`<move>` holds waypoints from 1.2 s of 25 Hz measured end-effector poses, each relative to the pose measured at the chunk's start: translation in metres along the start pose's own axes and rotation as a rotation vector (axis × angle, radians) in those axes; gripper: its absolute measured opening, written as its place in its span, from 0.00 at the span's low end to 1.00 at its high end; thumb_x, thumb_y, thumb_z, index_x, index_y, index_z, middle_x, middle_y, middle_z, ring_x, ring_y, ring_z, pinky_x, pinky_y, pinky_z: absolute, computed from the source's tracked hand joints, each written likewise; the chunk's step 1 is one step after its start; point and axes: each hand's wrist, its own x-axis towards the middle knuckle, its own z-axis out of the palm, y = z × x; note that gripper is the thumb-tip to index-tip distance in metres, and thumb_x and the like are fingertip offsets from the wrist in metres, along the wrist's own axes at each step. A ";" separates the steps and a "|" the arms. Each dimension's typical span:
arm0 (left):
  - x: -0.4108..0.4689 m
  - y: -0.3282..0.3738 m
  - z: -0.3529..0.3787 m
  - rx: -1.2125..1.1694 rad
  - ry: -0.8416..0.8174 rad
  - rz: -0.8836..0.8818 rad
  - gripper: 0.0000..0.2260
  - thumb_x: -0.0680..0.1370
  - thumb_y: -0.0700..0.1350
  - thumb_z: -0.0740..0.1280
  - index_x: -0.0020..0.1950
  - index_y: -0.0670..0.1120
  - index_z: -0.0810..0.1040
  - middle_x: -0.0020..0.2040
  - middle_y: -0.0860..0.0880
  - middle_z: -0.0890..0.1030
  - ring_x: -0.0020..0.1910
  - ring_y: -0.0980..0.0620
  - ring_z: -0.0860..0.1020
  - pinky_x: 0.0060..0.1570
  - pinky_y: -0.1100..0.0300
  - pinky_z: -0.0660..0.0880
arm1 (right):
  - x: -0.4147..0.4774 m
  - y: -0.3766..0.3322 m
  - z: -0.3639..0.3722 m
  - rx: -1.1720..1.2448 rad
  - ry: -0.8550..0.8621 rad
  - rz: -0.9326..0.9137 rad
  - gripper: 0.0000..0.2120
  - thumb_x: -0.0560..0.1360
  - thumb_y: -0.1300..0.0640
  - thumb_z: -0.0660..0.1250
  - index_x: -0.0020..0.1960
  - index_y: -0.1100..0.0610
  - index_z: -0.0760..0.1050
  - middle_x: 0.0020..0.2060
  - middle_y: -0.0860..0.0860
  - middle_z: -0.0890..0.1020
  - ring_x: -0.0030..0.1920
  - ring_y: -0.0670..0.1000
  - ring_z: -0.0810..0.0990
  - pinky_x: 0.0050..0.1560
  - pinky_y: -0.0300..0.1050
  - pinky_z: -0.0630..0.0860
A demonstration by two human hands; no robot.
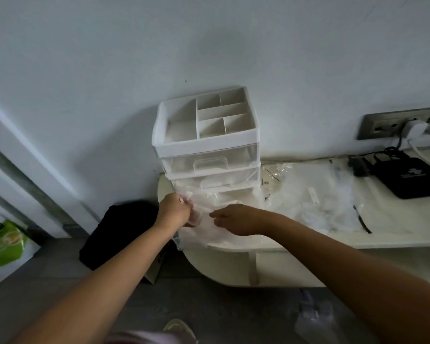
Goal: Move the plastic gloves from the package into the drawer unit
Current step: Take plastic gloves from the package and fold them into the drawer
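A white drawer unit with an open divided tray on top and clear drawers stands on the cream desk against the wall. Its lowest drawer is pulled out toward me. A thin clear plastic glove is draped over that drawer. My left hand pinches the glove's left edge. My right hand grips the same sheet just to the right. The crumpled clear package lies flat on the desk to the right of the unit.
A black case with cables sits at the desk's right end, below a wall socket strip with a white plug. On the floor lie a black bag, a green and white bag and loose clear plastic.
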 end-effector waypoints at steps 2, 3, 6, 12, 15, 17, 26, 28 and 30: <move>-0.003 0.000 -0.002 0.082 -0.015 0.054 0.03 0.79 0.39 0.63 0.45 0.41 0.74 0.45 0.39 0.82 0.37 0.45 0.82 0.38 0.53 0.80 | 0.014 0.008 0.002 -0.124 -0.062 -0.002 0.18 0.83 0.59 0.50 0.67 0.64 0.69 0.68 0.57 0.70 0.68 0.55 0.68 0.60 0.38 0.59; -0.004 0.000 -0.005 0.218 0.010 0.129 0.01 0.79 0.38 0.63 0.49 0.41 0.74 0.46 0.40 0.82 0.38 0.45 0.82 0.38 0.54 0.80 | 0.019 0.012 0.003 -0.141 -0.051 0.007 0.17 0.83 0.60 0.50 0.65 0.65 0.70 0.66 0.57 0.73 0.66 0.55 0.69 0.57 0.37 0.60; -0.014 0.012 -0.008 0.627 0.207 0.437 0.08 0.79 0.42 0.64 0.57 0.42 0.73 0.50 0.46 0.81 0.47 0.46 0.81 0.39 0.58 0.72 | 0.029 0.022 0.007 -0.146 0.021 -0.019 0.15 0.81 0.61 0.54 0.64 0.63 0.73 0.63 0.56 0.75 0.65 0.55 0.71 0.59 0.37 0.62; -0.005 0.014 0.022 0.701 -0.096 0.494 0.06 0.76 0.40 0.68 0.51 0.41 0.80 0.50 0.43 0.82 0.51 0.45 0.79 0.52 0.53 0.76 | 0.038 0.025 0.012 -0.119 0.044 -0.145 0.12 0.79 0.59 0.62 0.59 0.58 0.79 0.60 0.53 0.79 0.61 0.54 0.75 0.64 0.45 0.68; 0.009 0.005 0.029 0.646 -0.262 0.343 0.09 0.76 0.40 0.68 0.55 0.41 0.79 0.55 0.44 0.79 0.55 0.46 0.77 0.58 0.54 0.74 | 0.041 0.027 0.009 -0.152 0.049 -0.182 0.11 0.75 0.59 0.66 0.56 0.57 0.81 0.59 0.54 0.79 0.60 0.55 0.75 0.63 0.46 0.67; 0.014 0.005 0.031 0.553 -0.333 0.241 0.10 0.74 0.41 0.70 0.54 0.42 0.78 0.55 0.44 0.79 0.55 0.45 0.77 0.58 0.54 0.74 | 0.043 0.028 0.004 -0.254 0.036 -0.191 0.15 0.72 0.59 0.69 0.58 0.56 0.77 0.60 0.56 0.75 0.62 0.56 0.72 0.62 0.46 0.66; 0.030 0.002 0.039 1.103 -0.474 0.313 0.30 0.74 0.52 0.69 0.72 0.42 0.65 0.68 0.43 0.70 0.64 0.45 0.71 0.63 0.57 0.69 | 0.041 0.042 -0.022 -0.585 -0.161 0.175 0.27 0.71 0.57 0.73 0.67 0.59 0.70 0.64 0.54 0.74 0.62 0.56 0.74 0.60 0.47 0.72; 0.027 0.006 0.037 1.111 -0.467 0.330 0.26 0.77 0.49 0.67 0.72 0.41 0.65 0.68 0.43 0.70 0.65 0.45 0.71 0.62 0.58 0.67 | 0.023 0.043 -0.034 -0.527 -0.144 0.075 0.31 0.70 0.58 0.74 0.70 0.59 0.68 0.66 0.54 0.72 0.66 0.54 0.70 0.63 0.44 0.67; 0.017 0.011 0.033 1.100 -0.450 0.341 0.24 0.77 0.48 0.67 0.71 0.41 0.67 0.66 0.43 0.72 0.63 0.46 0.73 0.61 0.58 0.69 | -0.006 0.051 -0.046 -0.308 0.005 -0.015 0.26 0.73 0.58 0.71 0.69 0.56 0.69 0.66 0.52 0.72 0.65 0.50 0.69 0.61 0.38 0.64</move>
